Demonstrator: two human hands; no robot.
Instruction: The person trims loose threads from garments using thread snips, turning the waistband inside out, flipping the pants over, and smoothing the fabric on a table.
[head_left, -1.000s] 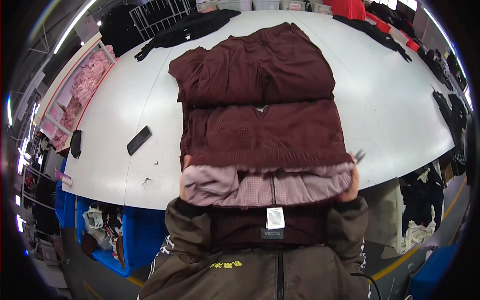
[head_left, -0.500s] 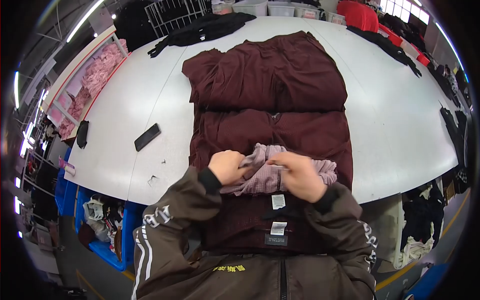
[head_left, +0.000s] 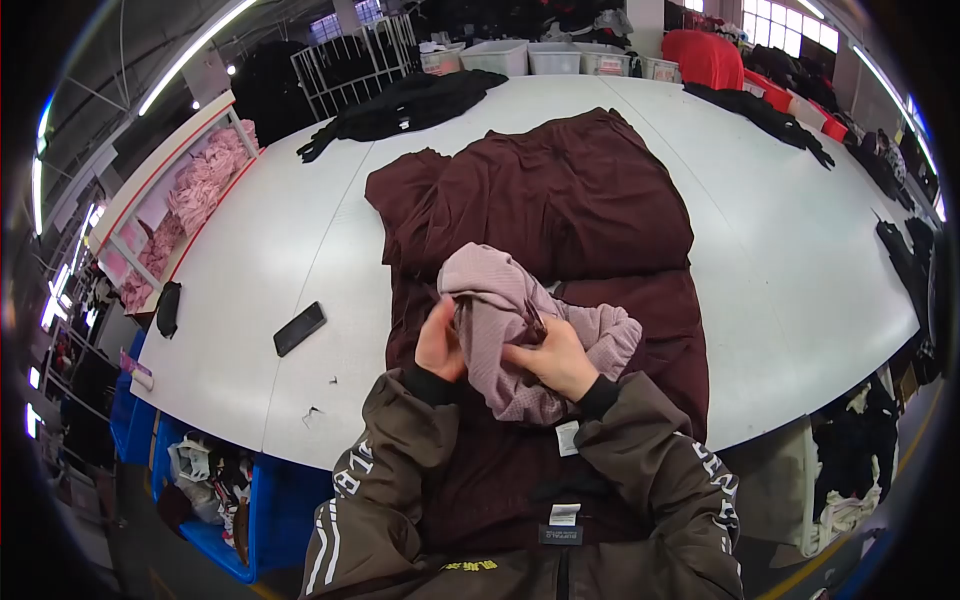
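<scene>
"Head view, hands first: report their state."

"Right hand (head_left: 556,360): partly closed, thumb pressed on a bunched, pale pink textured fabric (head_left: 490,345), which it appears to grip; its other fingers are largely hidden. Left hand (head_left: 438,340): half curled at the fabric's left edge, blurred; whether it grips cannot be told."

"Location of the fabric?"

"Above the near half of the dark maroon cloth garments (head_left: 545,190), which lie in folded layers. A white fabric label (head_left: 568,438) shows just below the bunch. Any join between pink and maroon is hidden."

"Progress?"

"Judged as partway. Done: the pink side is exposed and gathered. Left: it is not yet spread flat, and the far maroon layers show creases."

"Surface?"

"A smooth, pale grey-white tabletop (head_left: 330,230). A black rectangular phone (head_left: 300,328) lies left of the maroon garments; a black long-sleeved garment (head_left: 400,110) lies at the far edge."

"Room?"

"Left: a shelf unit of crumpled pink cloth (head_left: 210,175); below, a blue plastic bin (head_left: 290,510). Beyond the far edge: translucent plastic tubs (head_left: 555,60)."
</scene>
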